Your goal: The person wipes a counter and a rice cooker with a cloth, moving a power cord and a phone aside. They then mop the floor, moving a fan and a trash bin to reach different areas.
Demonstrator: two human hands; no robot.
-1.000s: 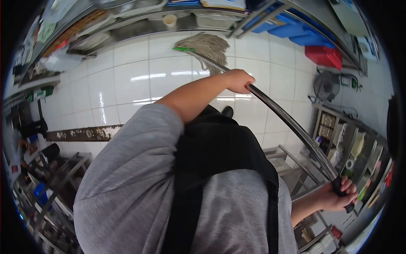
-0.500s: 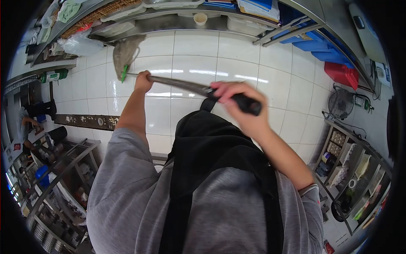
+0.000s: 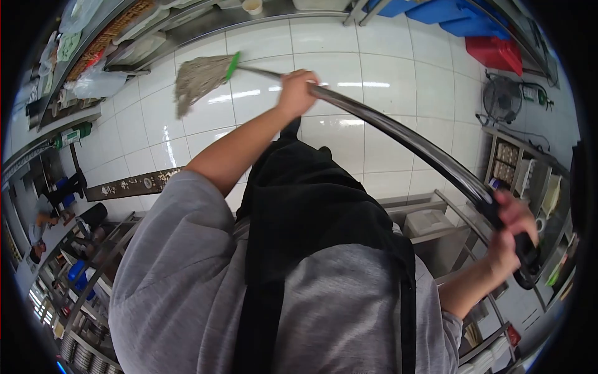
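Note:
A mop (image 3: 398,132) with a long metal pole runs slantwise across the view. Its grey string head (image 3: 202,81), with a green clamp (image 3: 233,65), lies on the white tiled floor (image 3: 386,93) at the upper left. Around the pole, fairly near the head, my left hand (image 3: 298,93) is closed. At the far right my right hand (image 3: 511,234) grips the black handle end, slightly blurred by motion. The floor around the mop head shines with reflected light.
Low steel shelving with tubs lines the far side. Blue bins (image 3: 464,22), a red container (image 3: 494,55) and a floor fan (image 3: 502,95) stand at right. A dark floor strip (image 3: 134,182) lies at left, near metal racks (image 3: 93,268). Another person (image 3: 45,218) is at far left.
The mop head has swung from the far shelf's edge and spread on the floor. My right hand has moved right and towards my body with the handle; my left hand has shifted right.

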